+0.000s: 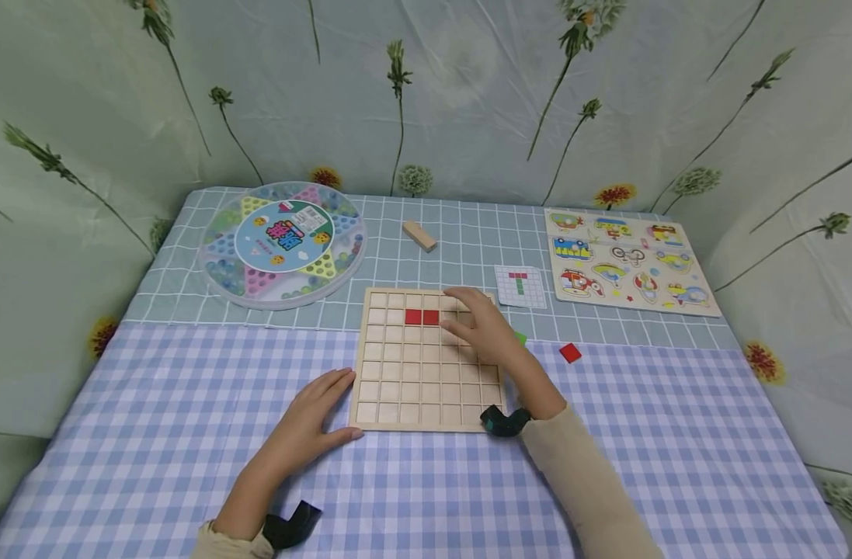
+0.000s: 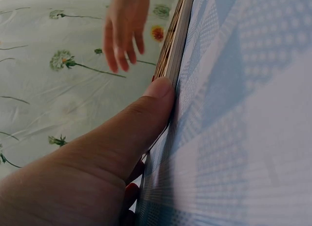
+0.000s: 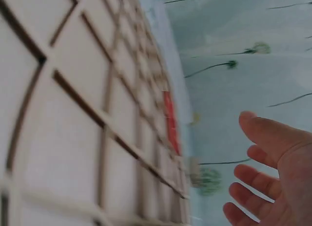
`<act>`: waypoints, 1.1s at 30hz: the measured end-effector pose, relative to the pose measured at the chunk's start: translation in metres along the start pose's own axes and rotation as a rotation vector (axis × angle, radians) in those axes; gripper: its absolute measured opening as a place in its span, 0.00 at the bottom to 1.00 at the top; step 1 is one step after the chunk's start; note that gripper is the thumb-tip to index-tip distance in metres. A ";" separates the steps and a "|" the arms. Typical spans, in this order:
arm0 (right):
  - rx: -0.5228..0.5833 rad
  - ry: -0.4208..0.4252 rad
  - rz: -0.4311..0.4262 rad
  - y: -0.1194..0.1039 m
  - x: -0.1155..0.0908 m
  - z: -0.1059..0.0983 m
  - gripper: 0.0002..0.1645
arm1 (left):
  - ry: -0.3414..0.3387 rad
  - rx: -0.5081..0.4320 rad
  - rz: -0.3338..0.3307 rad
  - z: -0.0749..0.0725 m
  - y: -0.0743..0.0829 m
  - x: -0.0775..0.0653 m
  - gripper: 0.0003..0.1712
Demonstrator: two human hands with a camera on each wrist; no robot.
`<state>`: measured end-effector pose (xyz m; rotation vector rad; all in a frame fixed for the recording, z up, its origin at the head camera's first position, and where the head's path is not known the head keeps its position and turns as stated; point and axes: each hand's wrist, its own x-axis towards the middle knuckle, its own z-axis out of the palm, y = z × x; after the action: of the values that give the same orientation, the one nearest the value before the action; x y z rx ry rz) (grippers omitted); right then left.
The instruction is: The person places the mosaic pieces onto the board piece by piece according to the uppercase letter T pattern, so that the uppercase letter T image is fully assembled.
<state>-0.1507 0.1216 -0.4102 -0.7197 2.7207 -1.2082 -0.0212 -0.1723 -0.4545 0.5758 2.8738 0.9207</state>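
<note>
A square wooden grid board (image 1: 401, 392) lies in front of me. Two red square tiles (image 1: 413, 317) sit side by side in neighbouring cells of its second row from the top. My left hand (image 1: 310, 419) rests at the board's lower left corner, fingers along the left side and thumb (image 2: 158, 88) against the near edge. Over the upper right of the board hovers my right hand (image 1: 492, 330), its fingers loosely spread and apart from the surface. Nothing shows between those fingers in the right wrist view. Behind that wrist a green tile (image 1: 520, 338) is partly hidden.
A loose red tile (image 1: 570, 353) lies right of the board. Behind is a card (image 1: 530, 297) printed with a red and green T on a grid. Farther back are a wooden block (image 1: 419, 236), a round marble game box (image 1: 283, 237) and a vehicle puzzle board (image 1: 631, 268).
</note>
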 end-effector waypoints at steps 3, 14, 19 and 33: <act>-0.041 0.061 -0.030 -0.003 -0.014 -0.016 0.33 | 0.004 0.003 0.002 0.000 0.000 0.000 0.49; -0.126 0.236 0.081 0.022 -0.077 -0.058 0.42 | 0.009 0.005 0.008 -0.001 0.001 -0.001 0.49; -0.149 0.278 0.171 0.039 -0.096 -0.063 0.43 | 0.010 0.006 0.014 -0.001 0.001 -0.001 0.49; -0.148 0.253 0.381 0.068 -0.115 -0.061 0.44 | 0.008 0.007 0.013 -0.001 0.001 -0.001 0.49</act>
<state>-0.0909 0.2539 -0.4307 -0.0454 2.9836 -1.0789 -0.0205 -0.1722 -0.4527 0.5939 2.8849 0.9166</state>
